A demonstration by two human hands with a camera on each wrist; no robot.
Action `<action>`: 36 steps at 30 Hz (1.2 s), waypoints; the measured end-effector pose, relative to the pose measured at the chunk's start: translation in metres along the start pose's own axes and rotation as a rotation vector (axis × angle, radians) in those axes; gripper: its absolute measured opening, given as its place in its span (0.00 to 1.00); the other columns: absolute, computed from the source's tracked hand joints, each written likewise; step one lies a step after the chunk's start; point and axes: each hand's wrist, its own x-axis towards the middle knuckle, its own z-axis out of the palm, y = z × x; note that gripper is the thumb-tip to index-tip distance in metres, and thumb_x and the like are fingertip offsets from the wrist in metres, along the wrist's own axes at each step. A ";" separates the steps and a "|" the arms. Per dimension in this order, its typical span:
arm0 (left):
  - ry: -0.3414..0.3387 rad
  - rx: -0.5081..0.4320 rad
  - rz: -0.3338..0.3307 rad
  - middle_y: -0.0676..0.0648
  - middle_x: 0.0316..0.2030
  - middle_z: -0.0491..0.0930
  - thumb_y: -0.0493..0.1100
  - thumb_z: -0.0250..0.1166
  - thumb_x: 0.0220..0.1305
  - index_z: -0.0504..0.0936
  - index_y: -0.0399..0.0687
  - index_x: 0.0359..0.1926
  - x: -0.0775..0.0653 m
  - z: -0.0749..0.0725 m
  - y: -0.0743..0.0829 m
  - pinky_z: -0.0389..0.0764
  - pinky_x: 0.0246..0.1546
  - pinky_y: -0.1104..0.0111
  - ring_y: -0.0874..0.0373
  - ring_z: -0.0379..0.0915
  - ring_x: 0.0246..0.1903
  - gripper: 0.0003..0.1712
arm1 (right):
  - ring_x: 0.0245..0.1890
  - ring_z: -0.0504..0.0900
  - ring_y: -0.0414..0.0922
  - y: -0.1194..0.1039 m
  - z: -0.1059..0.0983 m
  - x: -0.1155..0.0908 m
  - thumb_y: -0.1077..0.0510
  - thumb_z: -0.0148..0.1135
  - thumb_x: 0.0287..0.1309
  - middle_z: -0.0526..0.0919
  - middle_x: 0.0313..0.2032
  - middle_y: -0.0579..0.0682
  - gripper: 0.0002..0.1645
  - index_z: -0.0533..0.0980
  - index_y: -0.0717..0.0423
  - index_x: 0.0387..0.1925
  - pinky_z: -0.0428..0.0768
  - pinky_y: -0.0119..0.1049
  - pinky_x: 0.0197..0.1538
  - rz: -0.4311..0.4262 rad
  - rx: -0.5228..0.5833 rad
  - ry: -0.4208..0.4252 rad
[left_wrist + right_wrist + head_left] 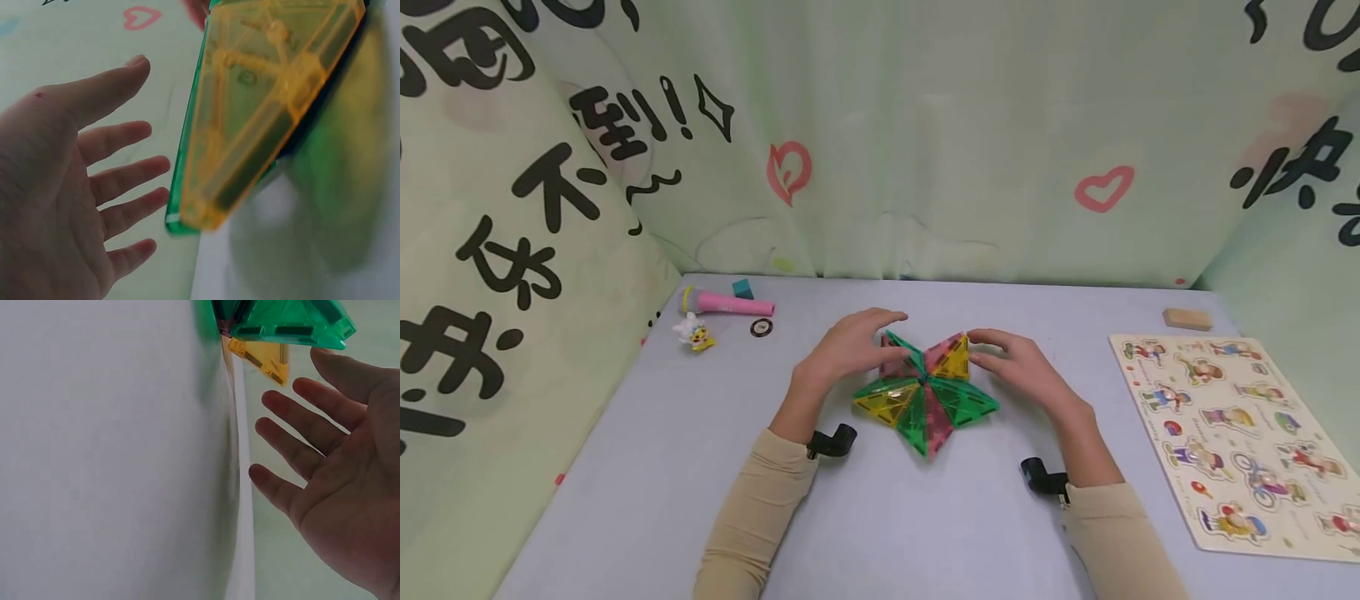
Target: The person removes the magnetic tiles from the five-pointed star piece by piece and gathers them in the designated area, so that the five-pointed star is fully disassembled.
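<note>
A star of translucent triangular magnetic tiles [916, 398] in green, yellow and red lies mid-table in the head view. At its upper left is my left hand [859, 346], thumb over the red tile there. My right hand [1018, 367] is at the upper right, fingertips right at the yellow tile [953, 360]. In the left wrist view a yellow tile [250, 112] with a green edge stands beside the spread fingers [128, 172]. The right wrist view has a green tile [294, 322] and a yellow one just above straight fingers [306, 422].
At the back left are a pink toy microphone [730, 302], a teal block [742, 289], a small figurine [695, 332] and a black round disc [762, 327]. A wooden picture puzzle board [1232, 442] lies at the right, a wooden block [1187, 318] behind it. Printed curtains surround the table.
</note>
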 end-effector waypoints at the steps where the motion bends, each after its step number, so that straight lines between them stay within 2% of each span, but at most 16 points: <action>1: -0.011 0.006 0.000 0.53 0.69 0.71 0.62 0.64 0.65 0.70 0.59 0.70 0.001 0.001 0.002 0.66 0.69 0.54 0.54 0.63 0.71 0.36 | 0.71 0.65 0.60 0.000 0.002 0.002 0.46 0.57 0.70 0.72 0.68 0.58 0.31 0.67 0.52 0.70 0.66 0.60 0.69 -0.002 0.024 0.003; 6: -0.055 0.037 -0.002 0.55 0.67 0.73 0.65 0.62 0.65 0.71 0.59 0.69 0.007 0.008 0.010 0.67 0.69 0.57 0.55 0.66 0.69 0.35 | 0.63 0.76 0.57 -0.002 0.007 0.011 0.53 0.58 0.70 0.78 0.62 0.58 0.27 0.69 0.53 0.68 0.73 0.55 0.64 -0.010 0.114 0.018; 12: -0.071 0.060 0.004 0.55 0.64 0.76 0.65 0.61 0.65 0.74 0.60 0.67 0.017 0.019 0.019 0.69 0.67 0.58 0.57 0.69 0.66 0.32 | 0.57 0.80 0.54 -0.001 0.008 0.016 0.55 0.57 0.70 0.80 0.57 0.58 0.22 0.72 0.55 0.63 0.75 0.53 0.62 -0.013 0.179 0.043; 16: -0.081 0.080 0.014 0.55 0.63 0.77 0.66 0.61 0.65 0.76 0.60 0.65 0.022 0.024 0.024 0.70 0.66 0.59 0.57 0.70 0.65 0.32 | 0.54 0.81 0.52 0.000 0.008 0.016 0.56 0.57 0.70 0.81 0.55 0.59 0.20 0.74 0.56 0.61 0.78 0.47 0.60 -0.021 0.221 0.056; 20: -0.094 0.108 0.032 0.55 0.61 0.79 0.67 0.60 0.65 0.76 0.60 0.65 0.028 0.028 0.027 0.73 0.64 0.60 0.58 0.73 0.61 0.32 | 0.54 0.81 0.52 0.002 0.008 0.017 0.55 0.57 0.70 0.81 0.55 0.60 0.21 0.74 0.57 0.61 0.78 0.43 0.60 -0.031 0.247 0.057; 25: -0.119 0.140 0.048 0.55 0.58 0.82 0.66 0.59 0.67 0.75 0.61 0.66 0.032 0.032 0.028 0.77 0.58 0.61 0.59 0.77 0.56 0.31 | 0.56 0.80 0.55 0.004 0.008 0.018 0.54 0.58 0.70 0.80 0.56 0.61 0.22 0.74 0.59 0.61 0.76 0.49 0.62 -0.034 0.282 0.047; 28: -0.131 0.145 0.052 0.55 0.57 0.82 0.64 0.58 0.68 0.74 0.61 0.67 0.034 0.032 0.030 0.77 0.57 0.61 0.59 0.77 0.55 0.30 | 0.56 0.81 0.55 0.005 0.008 0.018 0.54 0.58 0.70 0.80 0.56 0.61 0.23 0.73 0.59 0.62 0.77 0.48 0.62 -0.036 0.295 0.041; 33: -0.168 0.102 0.045 0.54 0.57 0.81 0.62 0.56 0.70 0.71 0.62 0.69 0.036 0.033 0.033 0.77 0.57 0.60 0.60 0.76 0.52 0.30 | 0.56 0.81 0.53 0.004 0.009 0.018 0.54 0.59 0.70 0.81 0.56 0.59 0.22 0.74 0.57 0.61 0.78 0.42 0.59 -0.035 0.305 0.022; 36: -0.204 0.065 0.026 0.54 0.58 0.80 0.61 0.55 0.71 0.69 0.61 0.71 0.036 0.033 0.033 0.77 0.57 0.59 0.60 0.76 0.52 0.30 | 0.56 0.81 0.53 0.003 0.011 0.017 0.55 0.59 0.69 0.81 0.57 0.59 0.21 0.74 0.57 0.61 0.77 0.45 0.61 -0.029 0.315 0.009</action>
